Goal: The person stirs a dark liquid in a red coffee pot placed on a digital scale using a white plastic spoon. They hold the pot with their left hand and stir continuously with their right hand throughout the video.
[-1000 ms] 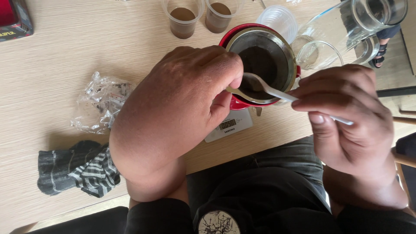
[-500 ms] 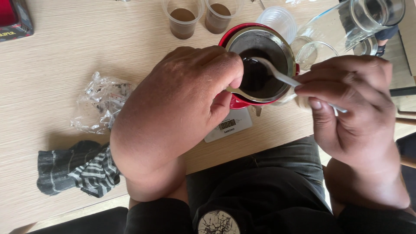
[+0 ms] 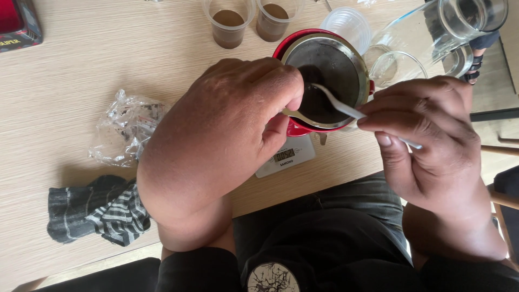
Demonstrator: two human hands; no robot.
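The white plastic spoon (image 3: 339,106) now reaches deeper into the round metal filter on the red dripper (image 3: 327,78) than a second ago: its bowl, which lay over the filter's near rim, sits down in the dark contents toward the left of the filter's middle. The right hand (image 3: 432,146) pinching the handle has drifted slightly closer to the filter's right rim, the handle tilted steeper into it.

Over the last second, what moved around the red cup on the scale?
The white plastic spoon in the right hand swung its bowl from the near rim deeper into the dark liquid of the red metal-rimmed cup; the right hand shifted slightly. The left hand kept its hold on the cup's rim. Scale, crumpled clear wrapper and striped cloth stayed put.
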